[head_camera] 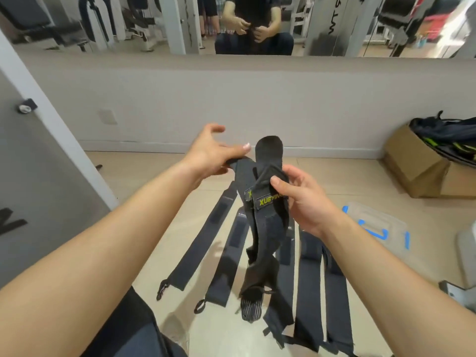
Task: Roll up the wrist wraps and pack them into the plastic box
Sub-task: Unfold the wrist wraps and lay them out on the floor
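A dark wrist wrap [262, 235] with a yellow-lettered label hangs in the air in front of me, its lower end dangling above the floor. My right hand [301, 199] grips it at the label, thumb on top. My left hand [208, 155] pinches a corner of its upper end between thumb and fingers. Several more dark wrist wraps [226, 243] lie flat side by side on the beige floor beneath. The clear plastic box [378, 225], marked with blue tape, sits on the floor to the right.
A cardboard box [422, 171] with dark bags on it stands at the far right by the wall. A mirror [257, 24] runs along the wall ahead. A grey panel [38, 176] rises at the left. A white object [467, 251] lies at the right edge.
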The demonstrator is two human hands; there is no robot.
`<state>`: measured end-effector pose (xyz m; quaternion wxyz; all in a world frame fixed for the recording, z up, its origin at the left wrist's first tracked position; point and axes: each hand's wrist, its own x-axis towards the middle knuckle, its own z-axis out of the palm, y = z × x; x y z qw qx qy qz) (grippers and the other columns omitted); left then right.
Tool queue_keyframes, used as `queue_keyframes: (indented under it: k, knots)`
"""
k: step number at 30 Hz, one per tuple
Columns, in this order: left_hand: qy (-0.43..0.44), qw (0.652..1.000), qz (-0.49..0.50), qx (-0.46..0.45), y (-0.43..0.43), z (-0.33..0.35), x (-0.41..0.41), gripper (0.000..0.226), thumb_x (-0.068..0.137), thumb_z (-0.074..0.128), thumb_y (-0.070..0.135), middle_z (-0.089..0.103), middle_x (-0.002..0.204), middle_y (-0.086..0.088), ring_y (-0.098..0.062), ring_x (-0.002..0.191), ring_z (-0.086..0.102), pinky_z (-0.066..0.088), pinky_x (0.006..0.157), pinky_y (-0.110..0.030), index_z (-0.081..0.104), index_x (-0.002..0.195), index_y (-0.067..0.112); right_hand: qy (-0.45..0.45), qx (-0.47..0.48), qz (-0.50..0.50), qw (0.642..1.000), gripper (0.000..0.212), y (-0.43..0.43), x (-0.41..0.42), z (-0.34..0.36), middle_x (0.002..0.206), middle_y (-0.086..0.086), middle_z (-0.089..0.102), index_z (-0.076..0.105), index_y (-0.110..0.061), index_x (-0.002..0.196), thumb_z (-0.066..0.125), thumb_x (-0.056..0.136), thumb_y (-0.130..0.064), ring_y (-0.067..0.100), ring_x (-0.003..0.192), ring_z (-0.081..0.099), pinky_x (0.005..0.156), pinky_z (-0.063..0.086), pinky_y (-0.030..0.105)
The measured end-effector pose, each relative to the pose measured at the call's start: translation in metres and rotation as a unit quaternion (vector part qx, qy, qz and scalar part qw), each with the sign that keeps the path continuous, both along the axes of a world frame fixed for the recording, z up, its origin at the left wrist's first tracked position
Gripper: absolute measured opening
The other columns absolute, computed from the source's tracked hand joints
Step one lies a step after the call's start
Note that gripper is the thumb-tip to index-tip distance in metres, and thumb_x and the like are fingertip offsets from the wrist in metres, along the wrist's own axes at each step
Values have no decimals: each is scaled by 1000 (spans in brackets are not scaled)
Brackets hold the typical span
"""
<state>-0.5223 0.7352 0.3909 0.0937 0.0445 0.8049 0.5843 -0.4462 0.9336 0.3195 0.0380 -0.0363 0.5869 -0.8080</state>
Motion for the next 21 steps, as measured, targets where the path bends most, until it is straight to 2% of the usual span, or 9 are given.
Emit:
queue_keyframes:
  k: [2, 4, 5, 7, 9, 11, 14, 19, 21]
  knots:
    - [-152, 982, 41, 107, 6, -21, 12, 73, 82, 81, 49, 66, 122, -12, -21, 76, 74, 61, 71, -34, 45, 136, 16, -20, -26, -35, 999, 27, 8, 4, 1, 108, 13, 74, 68, -8, 113, 71, 86, -13, 29, 103, 70, 99, 55, 44]
    - [-270, 944, -14, 190, 11, -39, 25, 78, 80, 78, 60, 71, 120, -15, -28, 87, 76, 62, 79, -37, 53, 133, 9, -25, -30, -55, 998, 29, 13, 7, 0, 108, 13, 73, 68, -9, 113, 70, 85, -14, 29, 103, 69, 98, 55, 44]
    - [-288, 930, -39, 224, 14, -46, 32, 74, 82, 76, 60, 73, 115, -15, -30, 95, 76, 62, 84, -38, 59, 131, 8, -25, -28, -59, 998, 30, 14, 7, -1, 109, 14, 73, 69, -10, 114, 71, 85, -15, 29, 104, 69, 98, 55, 45]
    - [-236, 934, -48, 262, 24, -55, 40, 46, 94, 68, 47, 75, 115, -13, -31, 109, 73, 60, 94, -41, 71, 120, 10, -28, -25, -68, 997, 33, 15, 8, -3, 110, 13, 74, 69, -9, 116, 71, 84, -16, 28, 105, 69, 99, 55, 46]
    - [-161, 950, -34, 266, 34, -55, 43, 32, 100, 63, 32, 74, 116, -17, -29, 106, 72, 58, 95, -43, 72, 115, 5, -32, -18, -76, 996, 33, 16, 9, -4, 105, 9, 75, 67, -7, 117, 69, 85, -15, 24, 99, 72, 91, 58, 40]
    - [-109, 965, -34, 238, 40, -56, 41, 28, 101, 61, 22, 75, 109, -19, -26, 95, 70, 60, 85, -39, 71, 113, -2, -35, -12, -78, 996, 28, 16, 10, -8, 103, 8, 76, 66, -7, 116, 67, 89, -13, 22, 95, 74, 84, 59, 34]
    - [-63, 982, -20, 175, 42, -62, 37, 25, 103, 58, 17, 76, 98, -18, -22, 85, 71, 62, 71, -29, 72, 106, -3, -43, 13, -90, 995, 18, 15, 12, -14, 98, 4, 77, 69, -8, 112, 65, 94, -11, 18, 93, 75, 79, 58, 30]
    - [-52, 986, -45, 149, 41, -70, 29, 25, 104, 56, 20, 76, 106, -17, -23, 90, 72, 61, 86, -40, 75, 107, 5, -25, 68, -119, 990, 18, 15, 7, -14, 106, 9, 78, 76, -11, 110, 64, 97, -13, 23, 105, 73, 91, 55, 31]
    - [-62, 983, -66, 160, 41, -71, 28, 25, 104, 57, 22, 77, 109, -15, -22, 93, 73, 61, 87, -38, 76, 111, 8, -30, 69, -117, 990, 17, 16, 6, -12, 106, 8, 78, 77, -14, 107, 63, 97, -16, 22, 106, 72, 93, 54, 31]
